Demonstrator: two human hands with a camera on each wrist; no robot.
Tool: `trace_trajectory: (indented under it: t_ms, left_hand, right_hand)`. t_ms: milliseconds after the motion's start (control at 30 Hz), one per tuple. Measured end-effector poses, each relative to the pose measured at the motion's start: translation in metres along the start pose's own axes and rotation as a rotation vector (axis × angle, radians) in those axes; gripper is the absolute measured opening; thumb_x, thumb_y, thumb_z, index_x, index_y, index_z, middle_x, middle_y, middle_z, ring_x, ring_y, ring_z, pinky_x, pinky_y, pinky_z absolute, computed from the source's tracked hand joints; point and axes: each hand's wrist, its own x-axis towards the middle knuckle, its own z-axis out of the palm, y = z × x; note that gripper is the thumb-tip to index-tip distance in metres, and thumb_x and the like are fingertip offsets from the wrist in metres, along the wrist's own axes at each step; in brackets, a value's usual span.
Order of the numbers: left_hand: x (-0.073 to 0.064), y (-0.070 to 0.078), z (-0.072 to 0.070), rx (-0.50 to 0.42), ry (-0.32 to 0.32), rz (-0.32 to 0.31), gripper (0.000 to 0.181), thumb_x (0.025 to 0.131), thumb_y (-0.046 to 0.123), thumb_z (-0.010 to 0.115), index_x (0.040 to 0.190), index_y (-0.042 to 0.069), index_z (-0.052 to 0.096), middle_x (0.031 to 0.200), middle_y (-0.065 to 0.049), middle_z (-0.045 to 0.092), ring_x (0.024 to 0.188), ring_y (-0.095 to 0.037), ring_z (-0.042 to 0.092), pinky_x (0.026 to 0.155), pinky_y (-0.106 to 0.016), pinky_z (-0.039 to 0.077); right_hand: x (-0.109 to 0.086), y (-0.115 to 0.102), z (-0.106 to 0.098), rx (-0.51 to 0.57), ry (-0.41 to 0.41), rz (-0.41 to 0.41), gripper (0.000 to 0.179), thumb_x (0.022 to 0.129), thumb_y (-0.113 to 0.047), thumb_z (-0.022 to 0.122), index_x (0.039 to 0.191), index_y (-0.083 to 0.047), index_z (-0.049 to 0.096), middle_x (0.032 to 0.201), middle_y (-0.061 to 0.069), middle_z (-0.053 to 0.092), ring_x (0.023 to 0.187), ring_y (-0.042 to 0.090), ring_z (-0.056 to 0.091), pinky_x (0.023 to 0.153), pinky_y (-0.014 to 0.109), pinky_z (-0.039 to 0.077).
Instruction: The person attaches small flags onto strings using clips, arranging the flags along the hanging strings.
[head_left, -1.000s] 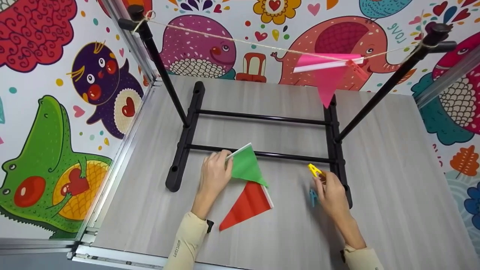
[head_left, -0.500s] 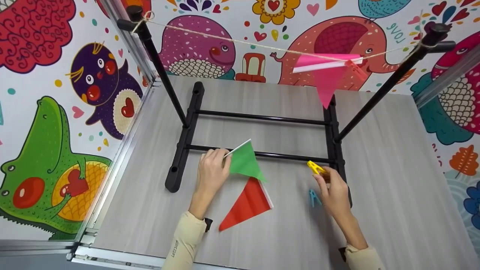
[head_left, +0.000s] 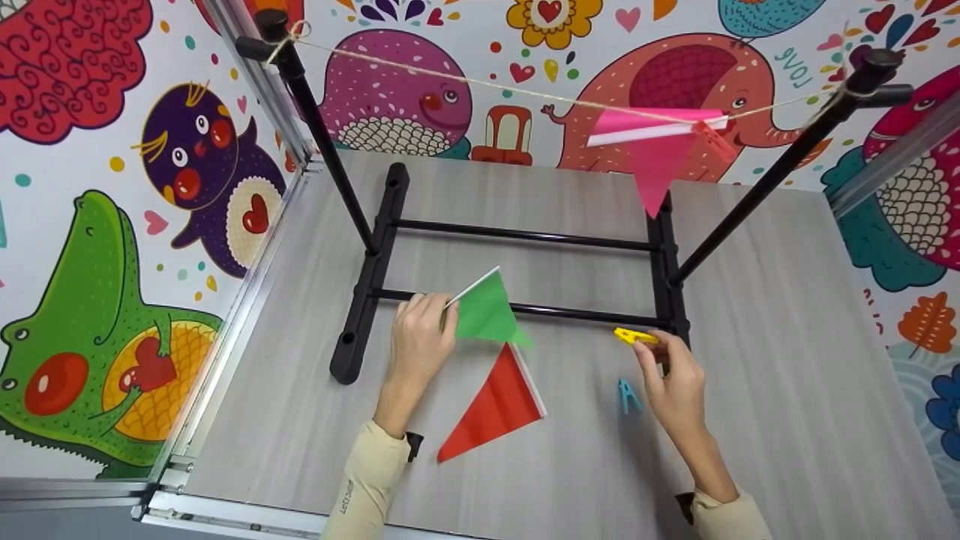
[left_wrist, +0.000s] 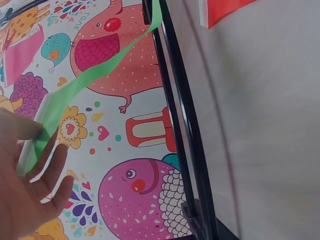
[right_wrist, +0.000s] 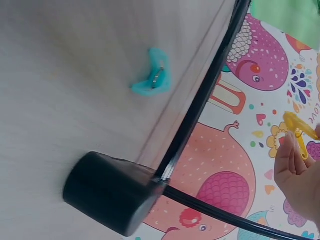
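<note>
My left hand pinches a green triangular pennant by its white-edged side; the left wrist view shows thumb and fingers on that white edge. The pennant's tip hangs toward the right. My right hand holds a yellow clothespin between thumb and fingers, raised above the table. Below the green pennant a red pennant with a white edge lies on the table. Beside the right hand lies a blue clothespin, seen also in the right wrist view as a teal clothespin.
A black frame stands on the table, with a left post, a right post and a lower crossbar. Twine runs between the post tops. A pink pennant hangs from it by a red clothespin. Patterned walls surround the table.
My left hand has lifted the green pennant up and slightly left, away from the red one. The right hand has raised the yellow clothespin a little, and the blue clothespin is more exposed.
</note>
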Motion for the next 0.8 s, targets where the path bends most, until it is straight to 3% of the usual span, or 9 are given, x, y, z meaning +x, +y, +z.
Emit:
trace_trajectory:
  t_ms: [233, 300, 467, 533, 800]
  left_hand:
    - [0.004, 0.001, -0.003, -0.017, 0.015, 0.008, 0.002, 0.089, -0.001, 0.073, 0.09, -0.001, 0.071, 0.084, -0.011, 0.074, 0.072, -0.03, 0.065, 0.066, -0.043, 0.049]
    - [0.004, 0.001, -0.004, -0.022, 0.019, 0.009, 0.003, 0.089, -0.002, 0.072, 0.092, -0.001, 0.072, 0.085, -0.011, 0.074, 0.074, -0.03, 0.066, 0.067, -0.043, 0.049]
    - [0.005, 0.001, -0.005, -0.022, 0.025, 0.014, 0.005, 0.09, -0.002, 0.072, 0.094, -0.002, 0.074, 0.086, -0.011, 0.075, 0.077, -0.031, 0.067, 0.067, -0.044, 0.049]
    - [0.005, 0.001, -0.006, -0.018, 0.029, 0.015, 0.004, 0.09, -0.001, 0.072, 0.094, -0.002, 0.074, 0.085, -0.011, 0.075, 0.077, -0.031, 0.067, 0.067, -0.044, 0.049]
    - [0.006, 0.001, -0.007, -0.015, 0.034, 0.022, 0.004, 0.09, -0.001, 0.072, 0.093, -0.002, 0.074, 0.084, -0.011, 0.074, 0.075, -0.031, 0.067, 0.065, -0.044, 0.049]
  right_hand:
    - [0.006, -0.007, -0.005, -0.008, -0.027, 0.01, 0.037, 0.075, 0.016, 0.082, 0.108, 0.013, 0.065, 0.083, 0.015, 0.069, 0.067, 0.018, 0.061, 0.063, 0.011, 0.045]
    - [0.007, -0.01, -0.006, 0.022, -0.047, 0.067, 0.037, 0.074, 0.012, 0.086, 0.106, 0.012, 0.067, 0.082, 0.014, 0.072, 0.068, 0.014, 0.064, 0.063, 0.011, 0.047]
    - [0.008, -0.014, -0.009, 0.208, -0.075, 0.316, 0.028, 0.082, 0.011, 0.081, 0.107, 0.01, 0.069, 0.085, 0.016, 0.073, 0.072, 0.004, 0.066, 0.067, 0.012, 0.052]
    - [0.009, -0.014, -0.01, 0.263, -0.073, 0.356, 0.026, 0.086, 0.013, 0.076, 0.11, 0.011, 0.069, 0.086, 0.019, 0.073, 0.071, 0.004, 0.067, 0.066, 0.014, 0.054]
    - [0.012, -0.011, -0.01, 0.32, -0.072, 0.272, 0.02, 0.097, 0.018, 0.058, 0.117, 0.018, 0.061, 0.086, 0.025, 0.071, 0.072, 0.006, 0.07, 0.067, 0.017, 0.056]
